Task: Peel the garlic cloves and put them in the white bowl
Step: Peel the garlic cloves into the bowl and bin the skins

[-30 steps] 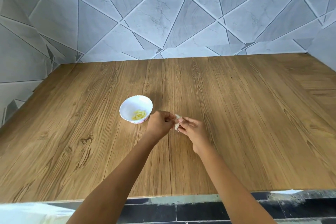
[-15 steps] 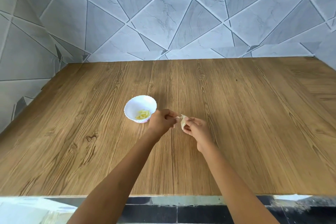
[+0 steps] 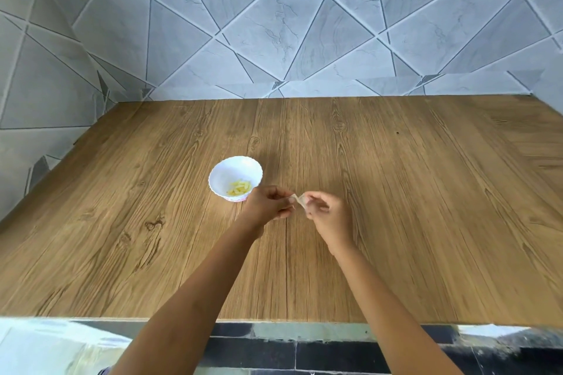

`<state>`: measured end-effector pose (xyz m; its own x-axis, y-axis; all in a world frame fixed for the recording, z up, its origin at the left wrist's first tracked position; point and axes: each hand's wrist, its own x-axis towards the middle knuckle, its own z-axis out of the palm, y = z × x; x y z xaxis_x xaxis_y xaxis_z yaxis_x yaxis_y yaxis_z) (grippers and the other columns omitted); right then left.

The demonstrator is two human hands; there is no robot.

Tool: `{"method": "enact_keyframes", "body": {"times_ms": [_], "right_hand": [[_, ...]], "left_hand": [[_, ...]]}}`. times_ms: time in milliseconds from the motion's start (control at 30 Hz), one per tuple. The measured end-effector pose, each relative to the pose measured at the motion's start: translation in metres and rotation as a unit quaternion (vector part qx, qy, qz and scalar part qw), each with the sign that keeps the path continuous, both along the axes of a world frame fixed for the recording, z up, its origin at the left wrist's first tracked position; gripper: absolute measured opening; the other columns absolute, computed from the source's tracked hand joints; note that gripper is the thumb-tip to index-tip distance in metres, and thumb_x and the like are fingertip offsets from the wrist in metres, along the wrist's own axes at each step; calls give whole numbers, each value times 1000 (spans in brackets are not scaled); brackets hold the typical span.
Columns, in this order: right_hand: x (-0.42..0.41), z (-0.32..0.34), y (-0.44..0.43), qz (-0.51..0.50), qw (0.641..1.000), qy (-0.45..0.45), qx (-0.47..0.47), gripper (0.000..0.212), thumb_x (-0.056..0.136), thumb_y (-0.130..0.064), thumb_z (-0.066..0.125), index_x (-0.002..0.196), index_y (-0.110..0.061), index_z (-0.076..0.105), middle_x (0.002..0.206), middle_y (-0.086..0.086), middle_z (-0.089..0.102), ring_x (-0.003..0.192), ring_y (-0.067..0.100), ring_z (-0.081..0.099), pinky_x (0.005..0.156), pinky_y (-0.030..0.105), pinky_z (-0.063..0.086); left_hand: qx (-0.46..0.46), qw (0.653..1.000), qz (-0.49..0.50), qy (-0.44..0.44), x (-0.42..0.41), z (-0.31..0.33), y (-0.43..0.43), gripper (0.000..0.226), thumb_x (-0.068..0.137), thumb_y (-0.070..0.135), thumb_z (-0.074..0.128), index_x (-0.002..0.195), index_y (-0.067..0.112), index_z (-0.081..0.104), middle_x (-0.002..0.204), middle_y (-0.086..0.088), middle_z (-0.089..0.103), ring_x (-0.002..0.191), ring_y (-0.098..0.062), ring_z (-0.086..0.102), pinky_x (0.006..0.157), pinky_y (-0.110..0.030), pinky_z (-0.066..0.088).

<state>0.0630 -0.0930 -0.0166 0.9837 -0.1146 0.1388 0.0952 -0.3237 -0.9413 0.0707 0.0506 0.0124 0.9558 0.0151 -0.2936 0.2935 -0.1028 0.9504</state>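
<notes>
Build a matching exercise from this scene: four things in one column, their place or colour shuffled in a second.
1 white bowl
2 peeled cloves
3 garlic clove
4 table

A pinched between left hand and right hand
B brown wood grain
C lying in the bowl
D standing beside the left hand

Pairs: 1-D, 2-C, 3-A, 4-B

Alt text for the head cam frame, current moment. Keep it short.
A person's left hand and right hand pinch a pale garlic clove between them over a wooden table. Beside the left hand stands a white bowl holding peeled cloves. A grey geometric tiled wall rises behind.
</notes>
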Motion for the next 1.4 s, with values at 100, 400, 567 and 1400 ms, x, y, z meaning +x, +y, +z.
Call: {"method": "enact_keyframes", "body": {"times_ms": [100,400,567,1400], "right_hand": [[-1,2,5,48,980,108,158,17,87,-10,67,102,-4,70,79,8,70,73,15,67,75,28,57],[5,0,1,42,997,67,16,11,85,-8,66,74,-10,69,59,-3,62,51,7,56,57,24,50],[3,-13,7,49,987,-47,-147,5,80,-12,73,81,-7,73,77,2,71,66,12,63,63,23,48],[-79,-44,50,78,913,-162,-366,37,86,-21,53,117,-5,65,129,13,59,118,30,57,103,39,31]], "left_hand": [[7,1000,-11,-3,-3,2,0,4,84,7,69,86,6,66,80,-13,68,79,-26,64,82,-37,54],[22,999,29,-7,-13,5,5,11,89,9,64,91,-2,62,77,-11,65,68,-17,63,62,-24,56],[80,995,57,-18,-35,-2,23,15,84,14,71,82,2,63,73,-12,62,63,-17,59,59,-27,53],[476,876,-60,-54,-80,-11,60,5,83,21,68,85,19,72,91,4,70,87,-17,64,75,-31,53]]}}
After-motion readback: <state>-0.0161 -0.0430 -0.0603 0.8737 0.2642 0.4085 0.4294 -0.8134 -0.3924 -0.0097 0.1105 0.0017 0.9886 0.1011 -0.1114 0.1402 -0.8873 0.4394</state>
